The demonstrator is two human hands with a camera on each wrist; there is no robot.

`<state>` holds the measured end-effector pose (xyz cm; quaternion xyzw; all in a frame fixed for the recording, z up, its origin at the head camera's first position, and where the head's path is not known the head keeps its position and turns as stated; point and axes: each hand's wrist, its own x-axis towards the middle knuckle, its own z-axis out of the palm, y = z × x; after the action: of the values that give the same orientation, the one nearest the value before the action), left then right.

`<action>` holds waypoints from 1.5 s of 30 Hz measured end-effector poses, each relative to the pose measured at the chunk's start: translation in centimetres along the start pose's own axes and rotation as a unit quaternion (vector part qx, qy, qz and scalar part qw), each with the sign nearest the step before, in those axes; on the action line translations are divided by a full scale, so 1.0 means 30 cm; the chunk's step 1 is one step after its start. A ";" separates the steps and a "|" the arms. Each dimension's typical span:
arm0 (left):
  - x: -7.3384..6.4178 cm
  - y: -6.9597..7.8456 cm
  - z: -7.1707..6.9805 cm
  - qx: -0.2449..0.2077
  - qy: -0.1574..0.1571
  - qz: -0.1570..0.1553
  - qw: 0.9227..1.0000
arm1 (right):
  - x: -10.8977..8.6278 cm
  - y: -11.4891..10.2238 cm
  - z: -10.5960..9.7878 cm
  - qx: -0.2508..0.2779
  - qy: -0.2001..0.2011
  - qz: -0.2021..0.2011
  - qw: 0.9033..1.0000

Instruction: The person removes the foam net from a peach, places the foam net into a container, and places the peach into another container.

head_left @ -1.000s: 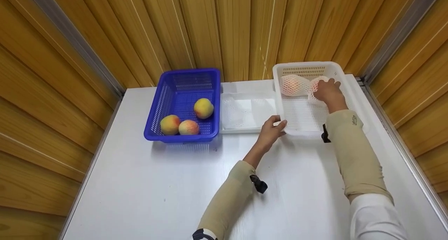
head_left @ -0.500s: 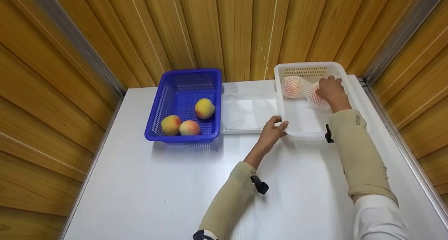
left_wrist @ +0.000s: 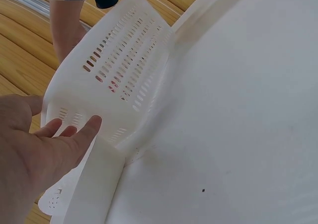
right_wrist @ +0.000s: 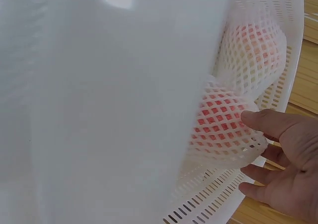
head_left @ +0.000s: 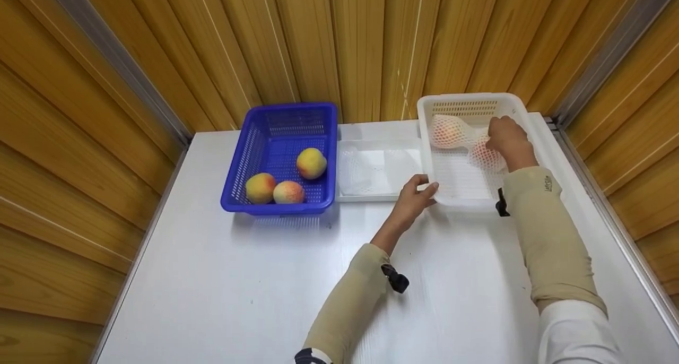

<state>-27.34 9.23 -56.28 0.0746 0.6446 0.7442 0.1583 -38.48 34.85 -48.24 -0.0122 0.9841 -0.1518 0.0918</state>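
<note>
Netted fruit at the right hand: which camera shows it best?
Right wrist: the netted fruit looks largest there, red clear through the mesh, though its left edge is hidden. The head view shows it smaller, partly covered by the right hand. The left wrist shows only red glimpses through the white basket's slots, fruit uncertain.
</note>
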 end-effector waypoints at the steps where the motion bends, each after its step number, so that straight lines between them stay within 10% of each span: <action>1: 0.001 0.002 -0.001 0.000 -0.001 0.002 1.000 | -0.001 0.002 -0.002 0.007 0.001 0.002 1.000; 23: -0.006 -0.011 -0.010 -0.006 -0.010 0.012 1.000 | -0.029 0.024 0.009 0.057 -0.057 0.053 0.995; 45: -0.006 -0.004 -0.001 -0.022 0.003 0.001 1.000 | -0.053 0.018 -0.017 0.077 -0.118 0.011 0.990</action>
<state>-27.18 9.15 -56.40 0.0695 0.6283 0.7587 0.1574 -37.01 35.60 -47.65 -0.0117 0.9518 -0.2236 0.2099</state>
